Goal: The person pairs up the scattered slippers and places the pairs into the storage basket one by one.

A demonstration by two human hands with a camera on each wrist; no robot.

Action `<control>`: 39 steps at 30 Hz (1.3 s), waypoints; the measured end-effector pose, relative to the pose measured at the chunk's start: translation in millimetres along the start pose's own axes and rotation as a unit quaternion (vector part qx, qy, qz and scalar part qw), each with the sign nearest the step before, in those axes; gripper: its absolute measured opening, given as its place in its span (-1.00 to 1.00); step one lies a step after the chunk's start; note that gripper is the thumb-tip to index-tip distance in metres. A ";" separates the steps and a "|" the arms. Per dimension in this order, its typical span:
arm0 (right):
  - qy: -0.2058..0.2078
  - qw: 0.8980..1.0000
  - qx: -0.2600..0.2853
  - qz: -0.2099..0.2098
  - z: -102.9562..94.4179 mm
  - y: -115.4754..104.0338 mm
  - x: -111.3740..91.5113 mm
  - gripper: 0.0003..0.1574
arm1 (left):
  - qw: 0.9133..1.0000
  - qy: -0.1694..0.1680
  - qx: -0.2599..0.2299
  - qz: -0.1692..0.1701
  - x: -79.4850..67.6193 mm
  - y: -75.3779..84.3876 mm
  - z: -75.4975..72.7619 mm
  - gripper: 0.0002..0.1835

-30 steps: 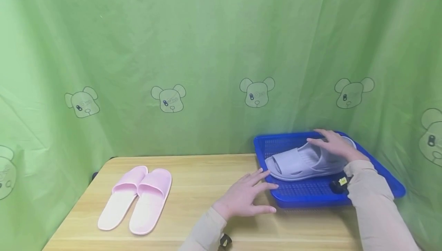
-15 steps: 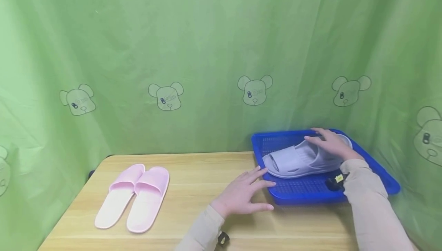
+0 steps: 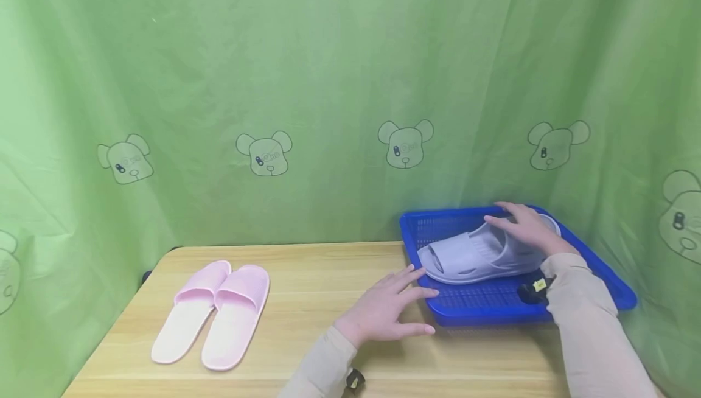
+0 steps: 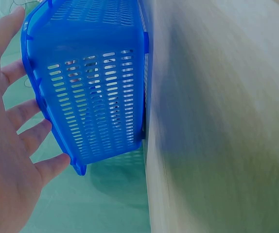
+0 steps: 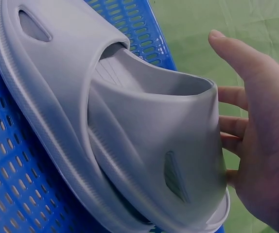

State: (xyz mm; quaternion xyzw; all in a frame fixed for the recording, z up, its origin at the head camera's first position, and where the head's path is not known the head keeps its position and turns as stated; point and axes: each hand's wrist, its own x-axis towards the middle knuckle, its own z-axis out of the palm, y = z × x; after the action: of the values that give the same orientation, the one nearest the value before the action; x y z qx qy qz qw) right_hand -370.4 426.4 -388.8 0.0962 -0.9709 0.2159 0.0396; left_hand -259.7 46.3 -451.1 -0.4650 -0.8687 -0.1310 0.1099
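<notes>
A pair of grey-lavender slippers (image 3: 457, 257) lies nested together in a blue plastic basket (image 3: 493, 316) at the right of the table. In the head view my right hand (image 3: 527, 227) hovers over their heel end with fingers loosely extended. The right wrist view puts that hand (image 5: 263, 131) beside the upper slipper (image 5: 149, 116), fingers behind it, the thumb apart; contact is unclear. By the basket's left front corner, my left hand (image 3: 380, 310) spreads its fingers. Its fingertips lie along the rim (image 4: 35, 85) in the left wrist view, around nothing.
Two pink slippers (image 3: 235, 319) with white insoles stand side by side on the left of the wooden table (image 3: 323, 264). A green curtain (image 3: 328, 81) with bear prints hangs behind and at both sides, close to the basket's back edge.
The head view shifts slightly. Both hands, the basket and the slippers hold nearly the same places relative to each other.
</notes>
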 end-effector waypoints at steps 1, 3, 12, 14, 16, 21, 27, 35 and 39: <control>0.001 1.000 0.001 0.000 0.2 -0.4 0.0 -0.02 | 1.000 0.000 0.001 0.000 0.1 -0.1 -0.1 -0.30; 0.004 1.000 0.002 0.000 0.0 -0.9 -0.2 -0.02 | 1.000 0.000 0.002 0.002 0.2 -0.4 0.4 -0.31; 0.072 0.997 -0.027 -0.009 -4.9 -11.9 -2.9 -0.08 | 1.000 0.001 0.004 0.001 -0.1 -0.6 0.2 -0.31; 0.093 0.995 -0.035 -0.011 -6.8 -13.8 -4.1 -0.11 | 1.000 0.002 0.003 0.002 -0.1 -0.7 0.7 -0.31; 0.111 0.993 -0.041 -0.015 -8.7 -15.6 -5.0 -0.13 | 1.000 0.001 0.002 0.001 0.0 -0.8 0.9 -0.31; 0.150 0.987 -0.053 -0.016 -12.4 -19.0 -7.3 -0.19 | 1.000 0.001 0.003 0.000 0.2 -0.6 -0.4 -0.31; 0.177 0.982 -0.058 -0.011 -15.1 -21.3 -9.4 -0.21 | 1.000 0.006 0.006 0.003 -0.6 -1.4 0.6 -0.31; 0.219 0.974 -0.052 -0.001 -21.7 -29.6 -11.8 -0.27 | 1.000 0.006 0.004 0.001 0.1 -0.9 -0.9 -0.31; 0.214 0.975 -0.056 -0.001 -22.9 -32.4 -12.2 -0.27 | 1.000 0.006 0.008 0.000 -0.1 -0.7 -0.1 -0.31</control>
State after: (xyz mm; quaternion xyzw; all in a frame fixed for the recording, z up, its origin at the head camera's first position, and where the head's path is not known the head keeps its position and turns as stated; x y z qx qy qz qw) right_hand -351.1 409.5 -356.3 0.0467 -0.9501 0.1771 0.2525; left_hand -260.2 45.8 -451.2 -0.4633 -0.8690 -0.1270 0.1188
